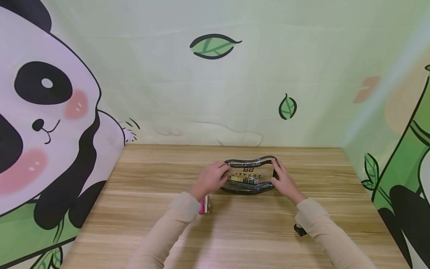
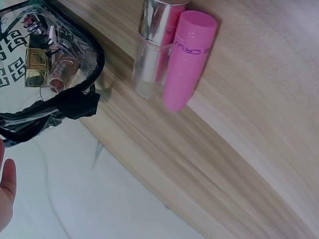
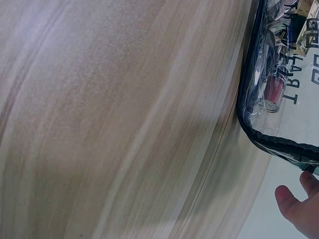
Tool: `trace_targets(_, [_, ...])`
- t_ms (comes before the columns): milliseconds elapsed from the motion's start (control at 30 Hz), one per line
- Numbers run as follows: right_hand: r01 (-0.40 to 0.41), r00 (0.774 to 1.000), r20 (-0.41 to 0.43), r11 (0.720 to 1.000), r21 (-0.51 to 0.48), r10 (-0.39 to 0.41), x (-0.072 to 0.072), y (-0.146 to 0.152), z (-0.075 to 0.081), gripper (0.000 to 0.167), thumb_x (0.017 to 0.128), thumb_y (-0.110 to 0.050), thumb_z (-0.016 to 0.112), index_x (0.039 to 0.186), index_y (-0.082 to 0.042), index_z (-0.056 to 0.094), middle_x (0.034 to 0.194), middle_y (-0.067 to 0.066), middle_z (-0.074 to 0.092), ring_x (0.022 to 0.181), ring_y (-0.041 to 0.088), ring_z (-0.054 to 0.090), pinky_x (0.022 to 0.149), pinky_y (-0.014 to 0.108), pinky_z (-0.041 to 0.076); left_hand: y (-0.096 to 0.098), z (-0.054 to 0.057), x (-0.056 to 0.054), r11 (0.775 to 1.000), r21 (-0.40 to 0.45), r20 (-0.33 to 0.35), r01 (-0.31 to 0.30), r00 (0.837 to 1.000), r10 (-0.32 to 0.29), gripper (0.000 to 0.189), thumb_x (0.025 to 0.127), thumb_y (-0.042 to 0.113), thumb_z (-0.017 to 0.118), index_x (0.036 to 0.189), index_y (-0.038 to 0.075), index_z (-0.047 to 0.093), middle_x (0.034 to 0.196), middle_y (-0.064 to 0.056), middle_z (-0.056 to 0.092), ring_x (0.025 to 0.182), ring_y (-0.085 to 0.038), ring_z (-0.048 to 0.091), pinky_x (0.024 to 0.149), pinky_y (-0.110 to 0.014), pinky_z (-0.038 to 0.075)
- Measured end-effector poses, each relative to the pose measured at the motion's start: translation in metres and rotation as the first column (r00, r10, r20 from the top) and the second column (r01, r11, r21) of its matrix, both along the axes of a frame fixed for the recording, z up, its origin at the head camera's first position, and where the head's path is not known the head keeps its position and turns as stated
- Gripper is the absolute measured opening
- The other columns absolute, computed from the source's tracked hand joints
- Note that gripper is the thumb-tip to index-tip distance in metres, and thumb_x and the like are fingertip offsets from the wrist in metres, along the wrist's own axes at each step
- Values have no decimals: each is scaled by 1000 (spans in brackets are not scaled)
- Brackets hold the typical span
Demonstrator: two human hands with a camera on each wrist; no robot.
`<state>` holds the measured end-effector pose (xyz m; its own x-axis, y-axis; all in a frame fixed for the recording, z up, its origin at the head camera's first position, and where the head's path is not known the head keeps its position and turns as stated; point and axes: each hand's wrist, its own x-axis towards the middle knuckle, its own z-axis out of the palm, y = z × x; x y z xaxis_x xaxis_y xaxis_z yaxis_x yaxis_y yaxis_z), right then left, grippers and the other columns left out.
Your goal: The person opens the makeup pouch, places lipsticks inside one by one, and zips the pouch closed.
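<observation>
A clear zip pouch (image 1: pixel 248 188) with black trim and dark lettering stands near the far side of the table. Inside show several small cosmetic tubes, among them a gold case (image 2: pixel 37 67) and a tube with a red part (image 3: pixel 273 92). My left hand (image 1: pixel 212 177) grips the pouch's left end with curled fingers. At the opposite end my right hand (image 1: pixel 285 183) touches the side, its fingers extended and spread, fingertips right at the trim. Below my left wrist lie a pink tube (image 2: pixel 190 59) and a silver-and-clear lipstick tube (image 2: pixel 149 64), side by side.
A small black object (image 1: pixel 300 229) lies by my right sleeve, partly covered by it. The wood-grain table (image 1: pixel 255 231) ends at a printed panda backdrop (image 1: pixel 161 74), close behind the pouch.
</observation>
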<state>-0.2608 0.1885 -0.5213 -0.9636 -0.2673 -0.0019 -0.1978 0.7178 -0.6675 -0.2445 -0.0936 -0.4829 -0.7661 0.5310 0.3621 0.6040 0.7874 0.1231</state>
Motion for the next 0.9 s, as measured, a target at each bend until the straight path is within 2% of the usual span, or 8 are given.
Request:
trace_targets(333, [5,1000,16,1000,-4,-5,1,-1,1,72,82,-15,43,143,-21,6,148,19,1,124,48,27,67,37,38,-14,-7,5,997,68,-35,-45,998,47,24,78,14,63,102,10,62,98,-2,62,91,-15,58,82,-26,49])
trace_targets(433, [9,1000,13,1000,-4,-9,1,-1,1,72,81,-14,43,143,-20,7,147,20,1,123,48,29,66,36,38,-19,-10,6,996,68,-28,-64,997,66,24,80,15,61,103,10,62,100,-1,62,92,-16,57,82,-27,48])
trace_targets(667, [12,1000,20,1000,-22,-11,1,-1,2,72,81,-14,42,143,-20,7,147,20,1,110,44,41,52,28,34,-33,-21,12,995,49,4,-92,996,92,26,80,18,61,104,9,61,100,-3,61,92,-18,57,81,-30,48])
trace_targets(900, [13,1000,26,1000,-26,-12,1,-1,2,71,81,-15,42,143,-20,7,147,20,0,112,45,39,55,28,35,-47,-34,17,994,13,48,-112,993,112,30,79,21,62,107,11,61,102,-2,61,95,-19,56,80,-33,48])
